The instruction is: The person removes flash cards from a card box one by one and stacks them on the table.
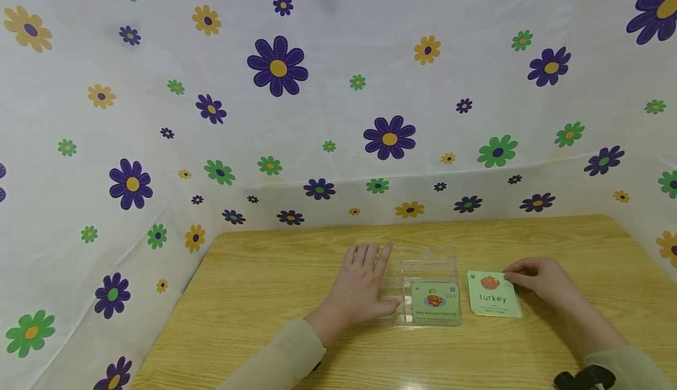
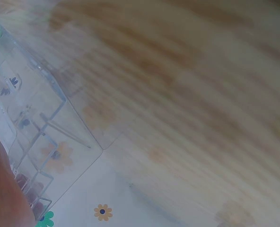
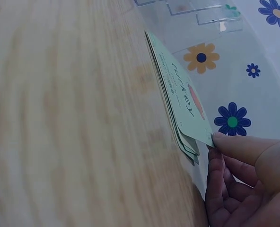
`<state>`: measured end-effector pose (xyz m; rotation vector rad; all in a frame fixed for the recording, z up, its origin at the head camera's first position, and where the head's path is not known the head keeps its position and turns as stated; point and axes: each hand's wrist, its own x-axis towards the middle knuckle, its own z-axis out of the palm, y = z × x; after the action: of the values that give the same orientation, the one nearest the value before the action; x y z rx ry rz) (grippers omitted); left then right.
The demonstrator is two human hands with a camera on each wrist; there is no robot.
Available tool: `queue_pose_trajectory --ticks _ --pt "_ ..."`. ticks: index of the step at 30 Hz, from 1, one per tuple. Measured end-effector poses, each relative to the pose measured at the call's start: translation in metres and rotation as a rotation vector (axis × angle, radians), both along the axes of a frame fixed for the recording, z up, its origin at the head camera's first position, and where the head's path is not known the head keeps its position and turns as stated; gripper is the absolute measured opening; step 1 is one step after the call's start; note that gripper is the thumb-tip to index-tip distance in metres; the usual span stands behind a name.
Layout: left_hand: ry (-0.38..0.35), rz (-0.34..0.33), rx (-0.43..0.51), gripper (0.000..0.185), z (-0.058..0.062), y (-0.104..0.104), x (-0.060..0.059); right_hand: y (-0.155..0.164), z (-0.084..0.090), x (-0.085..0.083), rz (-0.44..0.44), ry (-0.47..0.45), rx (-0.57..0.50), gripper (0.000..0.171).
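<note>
Nearest the viewer, two pale beige sleeves [image 1: 280,357] reach in over the bench [image 1: 254,296], a smooth top with light, streaky wood grain and a rounded far corner. Taking the clear plastic tray [image 1: 423,261] as the landmark: it is a shallow, rectangular, see-through organiser with thin ribbed dividers, lying flat on the bench. The left hand [image 1: 362,287] rests flat on the tray's left side, fingers straight and together, palm down, gripping nothing. In the tray's near right corner lies a pale green card [image 1: 435,302] with rounded corners, an orange picture and a small line of print that appears to read "Mid-Autumn Festival". Just right of the tray, a small stack of cards [image 1: 494,295] of the same pale green stock lies on the bench; the top one shows an orange bird and the word "turkey". The right wrist view shows several thin cards slightly fanned at one corner. The right hand [image 1: 539,281] pinches that stack at its far right corner, thumb on top and curled fingers beneath, so its grip is narrow and closed on the cards. Beyond the tray, a glossy white sheet [image 1: 338,114] printed with purple, green and yellow flowers rises as a backdrop behind and beside the bench.
</note>
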<state>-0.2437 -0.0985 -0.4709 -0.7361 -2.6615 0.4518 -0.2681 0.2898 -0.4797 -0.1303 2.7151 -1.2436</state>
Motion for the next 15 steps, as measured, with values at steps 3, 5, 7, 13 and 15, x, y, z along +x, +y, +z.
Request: queue_pose_trajectory --ticks 3,5,7,13,15 --pt "0.008 -0.003 0.001 0.113 0.0001 -0.0003 0.0000 -0.0001 -0.0010 -0.0004 0.001 0.014 0.010 0.028" --pt "0.008 -0.005 0.003 0.113 0.0003 -0.0004 0.0001 0.0001 -0.0015 -0.0007 0.003 0.026 0.021 0.027" --pt "0.005 -0.007 0.007 0.112 0.0005 -0.0004 0.0000 0.0002 -0.0020 -0.0011 0.005 0.038 0.037 0.026" --pt "-0.001 -0.009 0.009 0.113 0.0008 -0.0001 0.0001 0.0011 -0.0032 -0.0026 0.008 0.061 0.079 0.024" --pt "0.002 -0.009 0.008 0.113 0.0009 -0.0001 0.0003 0.0014 -0.0037 -0.0034 0.011 0.064 0.083 0.023"
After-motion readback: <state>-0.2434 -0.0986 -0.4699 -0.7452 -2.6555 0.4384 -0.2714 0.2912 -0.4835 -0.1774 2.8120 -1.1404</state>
